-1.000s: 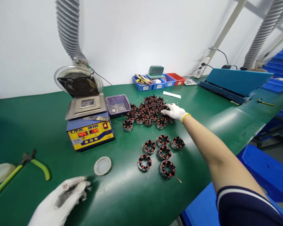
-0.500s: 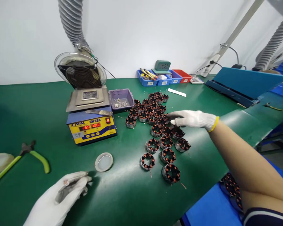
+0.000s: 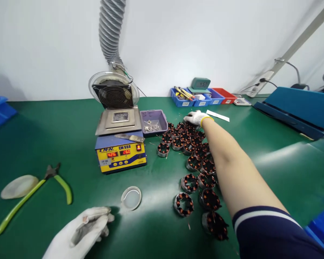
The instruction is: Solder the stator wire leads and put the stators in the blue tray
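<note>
Right hand, in a white knit glove with a yellow-edged cuff [image 3: 196, 118]: set over the far end of the ring group, fingers bent downward among the pieces; whether it grips one cannot be told.

Left hand, in a white glove [image 3: 82, 233]: near side of the counter, fingers loosely curled towards the thumb; whether anything small sits between the fingertips cannot be told.

Ring-shaped metal cores with copper windings and black insulation [image 3: 189, 148]: many, close-packed on the smooth green counter [image 3: 43, 144], running from beneath the right hand towards the near side, partly hidden by the forearm. Loose wire ends project from several.

Yellow-and-blue box unit marked CM 558 [image 3: 121, 158]: left of the cores, red digits lit; stepped steel plate [image 3: 108, 124] on top; flat metal blade [image 3: 129, 137] along its front edge.

Purple plastic tray [image 3: 151, 115]: between unit and cores, holding small metallic bits.

Shallow round white dish [image 3: 122, 198]: in front of the unit, near the left hand, apart from it.

Cutters with lime-green handles [image 3: 37, 187]: far left, handles spread, beside a pale oval translucent object [image 3: 19, 187].

Teal digital clock reading 4:57 [image 3: 200, 83]: at the back, above small blue bins [image 3: 185, 103].
</note>
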Tool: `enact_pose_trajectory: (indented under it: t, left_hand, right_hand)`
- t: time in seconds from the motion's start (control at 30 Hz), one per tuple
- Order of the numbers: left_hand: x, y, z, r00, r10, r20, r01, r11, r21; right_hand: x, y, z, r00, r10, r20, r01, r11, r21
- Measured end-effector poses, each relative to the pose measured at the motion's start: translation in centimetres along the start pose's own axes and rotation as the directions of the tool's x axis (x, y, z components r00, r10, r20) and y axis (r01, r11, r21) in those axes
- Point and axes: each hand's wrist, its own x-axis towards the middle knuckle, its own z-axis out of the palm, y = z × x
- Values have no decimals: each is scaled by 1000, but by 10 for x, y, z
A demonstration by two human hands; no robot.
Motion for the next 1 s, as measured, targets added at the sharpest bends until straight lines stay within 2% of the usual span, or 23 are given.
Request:
enact_pose_trajectory:
  t: [0.17,0.33,0.47,0.53,0.63,0.77,0.87,1.0]
  left_hand:
    - [-2,4,-1,999,-30,16,30,999,-37]
    - [-4,11,-1,999,14,52,-13,1000,-25]
    - [-4,16,-3,995,68,72,-69,998,15]
    - [-3,16,-2,994,78,79,-80,997,17]
    - [-3,18,-1,994,78,81,-76,997,-24]
    - [-7,24,0,988,101,121,-95,994,-57]
    - [-10,29,-1,985,104,140,-95,993,-67]
    - [-11,32,-1,986,102,133,-96,994,-51]
  right_hand:
    - [-12,4,-1,995,-30,99,37,997,-71]
    - [-49,6,-1,981,-86,172,109,985,-131]
    - [-73,1,-11,965,-161,207,187,975,-116]
    - [-75,-11,-15,973,-183,143,198,975,-96]
    - [-65,-42,-12,971,-235,35,236,971,-29]
    - [-51,-79,3,937,-341,74,333,937,103]
    - [-54,-81,11,930,-349,113,331,931,151]
    - [-72,-61,6,932,-343,118,315,927,206]
